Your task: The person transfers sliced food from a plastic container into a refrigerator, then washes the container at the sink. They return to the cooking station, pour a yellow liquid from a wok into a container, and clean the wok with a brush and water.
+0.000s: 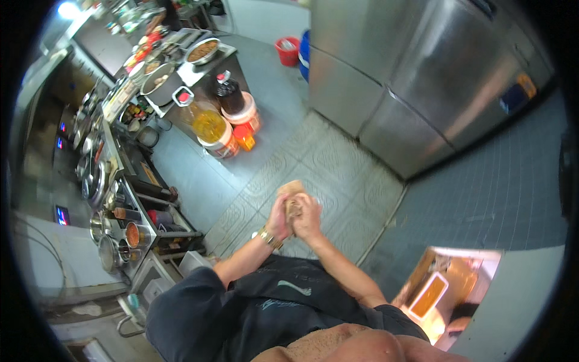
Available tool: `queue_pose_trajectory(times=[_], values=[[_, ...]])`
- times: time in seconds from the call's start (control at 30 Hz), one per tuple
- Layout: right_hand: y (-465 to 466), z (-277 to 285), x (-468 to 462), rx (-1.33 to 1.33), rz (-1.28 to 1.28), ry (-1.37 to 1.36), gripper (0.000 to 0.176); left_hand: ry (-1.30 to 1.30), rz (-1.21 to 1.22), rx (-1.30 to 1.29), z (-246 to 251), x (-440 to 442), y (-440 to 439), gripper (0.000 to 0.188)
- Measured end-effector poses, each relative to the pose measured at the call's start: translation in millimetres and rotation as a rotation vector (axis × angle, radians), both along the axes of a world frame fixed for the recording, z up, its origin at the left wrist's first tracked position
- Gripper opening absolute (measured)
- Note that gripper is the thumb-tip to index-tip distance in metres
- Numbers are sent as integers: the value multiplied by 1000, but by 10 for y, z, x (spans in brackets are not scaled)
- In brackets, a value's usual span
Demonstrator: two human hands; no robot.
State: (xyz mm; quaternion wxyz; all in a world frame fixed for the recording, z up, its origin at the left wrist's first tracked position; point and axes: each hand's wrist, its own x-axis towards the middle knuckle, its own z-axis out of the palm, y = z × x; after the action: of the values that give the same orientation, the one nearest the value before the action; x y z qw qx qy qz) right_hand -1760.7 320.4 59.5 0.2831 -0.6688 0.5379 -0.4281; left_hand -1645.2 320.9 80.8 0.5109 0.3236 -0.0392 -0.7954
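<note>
Both hands meet in front of my body, over the patterned floor tiles. My left hand [279, 219] is closed around one side of a crumpled light-brown paper or cloth [291, 188], with a metal-banded wristwatch [270, 239] on that wrist. From the other side my right hand [307, 216] grips the same piece. A part of it sticks out beyond the fingertips and another shows between the hands. Whether it is paper or cloth cannot be told.
Steel refrigerator doors [362, 68] stand ahead right. Ahead left, a jug of yellow oil [208, 126] and a dark jug [230, 95] rest on buckets beside a counter. A rack with pots [138, 235] is at left. At lower right, an opening holds a tray of orange food [427, 296].
</note>
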Motion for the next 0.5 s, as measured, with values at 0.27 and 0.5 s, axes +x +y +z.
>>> queue_pose_trajectory(times=[0.27,0.5], values=[[-187,-368,2637,-166,868,-48,38,43,419,-134,-818,3023,223,46],[-822,-270,3854,1258,1081,-508,30,366,464,-261,-668,4039,397,60]])
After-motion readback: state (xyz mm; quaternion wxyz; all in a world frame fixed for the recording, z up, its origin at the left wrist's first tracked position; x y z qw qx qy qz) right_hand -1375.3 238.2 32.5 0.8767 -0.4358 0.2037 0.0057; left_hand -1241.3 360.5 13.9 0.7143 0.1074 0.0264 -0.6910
